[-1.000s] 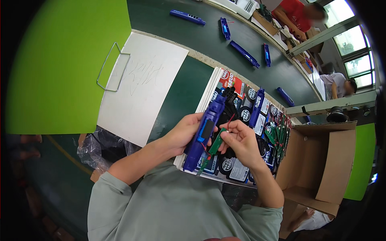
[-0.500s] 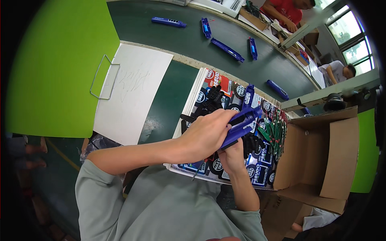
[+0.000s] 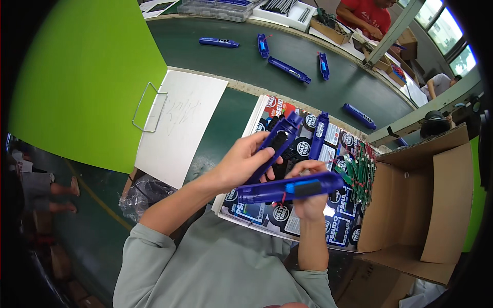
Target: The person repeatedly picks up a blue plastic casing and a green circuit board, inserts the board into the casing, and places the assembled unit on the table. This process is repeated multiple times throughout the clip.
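Note:
My left hand (image 3: 241,163) is closed around a long blue plastic half-shell (image 3: 290,124), tilted up to the right. Its thumb presses on a black piece (image 3: 279,139) inside that shell. Just below, my right hand (image 3: 310,205) grips a second blue half-shell (image 3: 259,192), held roughly level with its hollow side showing. In its hollow lie a light blue cell and a black block, and a red wire hangs below it. The two shells are apart at their right ends and overlap in view at the left. Beyond my hands, another blue shell (image 3: 319,134) lies on the sheet printed with labels.
Green circuit boards with red wires (image 3: 361,172) are heaped at the sheet's right, beside an open cardboard box (image 3: 441,205). Several blue shells (image 3: 290,70) lie on the green table (image 3: 231,66). A white card (image 3: 179,118) and green panel (image 3: 92,87) stand left. Other people work beyond.
The two blue shells, held close together before, have been opened apart, one in each hand. The right one has turned level, showing its inside. The whole view has shifted slightly.

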The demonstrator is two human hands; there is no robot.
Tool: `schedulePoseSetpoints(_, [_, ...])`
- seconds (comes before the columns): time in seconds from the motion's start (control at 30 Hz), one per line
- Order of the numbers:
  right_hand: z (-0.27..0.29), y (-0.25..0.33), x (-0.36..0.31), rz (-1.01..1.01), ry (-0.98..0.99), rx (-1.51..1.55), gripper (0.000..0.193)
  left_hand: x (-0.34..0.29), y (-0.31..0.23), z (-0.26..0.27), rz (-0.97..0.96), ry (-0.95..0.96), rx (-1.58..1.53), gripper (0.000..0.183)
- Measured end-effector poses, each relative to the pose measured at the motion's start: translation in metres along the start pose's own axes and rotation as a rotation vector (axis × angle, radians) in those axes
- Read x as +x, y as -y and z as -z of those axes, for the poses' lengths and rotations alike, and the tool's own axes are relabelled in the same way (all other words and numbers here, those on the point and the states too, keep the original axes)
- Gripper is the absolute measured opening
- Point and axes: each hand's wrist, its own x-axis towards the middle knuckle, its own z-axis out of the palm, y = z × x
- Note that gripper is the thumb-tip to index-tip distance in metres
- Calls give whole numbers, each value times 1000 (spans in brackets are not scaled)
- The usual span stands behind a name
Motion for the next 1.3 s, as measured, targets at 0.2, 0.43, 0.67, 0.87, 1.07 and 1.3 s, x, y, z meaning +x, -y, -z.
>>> schedulePoseSetpoints(0.2, [7,28,5,129,296,92,22,-5,11,-27,-39,166,-25,35])
schedulePoseSetpoints(0.43, [3,21,6,98,-15,-216,27,6,19,-28,63,53,-144,34])
schedulePoseSetpoints(0.67, [-10,29,-2,398,155,-882,19,15,34,-13,-105,90,14,36])
schedulePoseSetpoints(0.87, [-16,36,-4,431,177,-984,20,23,47,2,-136,214,-58,37])
schedulePoseSetpoints(1.07, [3,27,-30,434,118,-815,23,24,61,9,-118,288,3,39])
schedulePoseSetpoints(1.3, [10,12,-47,481,58,-850,26,9,52,7,-80,242,-25,34])
